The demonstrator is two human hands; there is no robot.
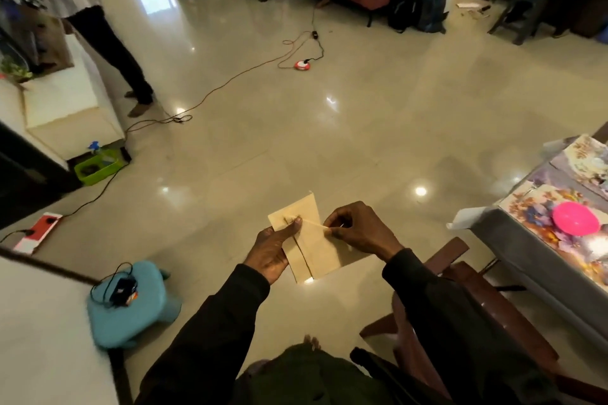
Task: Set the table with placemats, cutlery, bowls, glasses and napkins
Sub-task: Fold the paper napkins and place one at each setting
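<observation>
I hold folded beige napkins (pixel 316 248) in front of me above the tiled floor. My left hand (pixel 274 251) grips them from the left, thumb pressed on top. My right hand (pixel 358 232) pinches the edge of the top napkin, lifting a thin strip of it away from the stack. At the right edge, the table (pixel 513 240) carries floral placemats (pixel 539 210), and a pink bowl (pixel 575 218) stands on the nearer one.
A wooden chair (pixel 460 276) stands between me and the table. A blue plastic stool (pixel 130 306) sits at lower left, beside a white counter (pixel 42 332). Cables and a red power strip (pixel 39 232) lie on the floor. A person (pixel 108 39) stands at upper left.
</observation>
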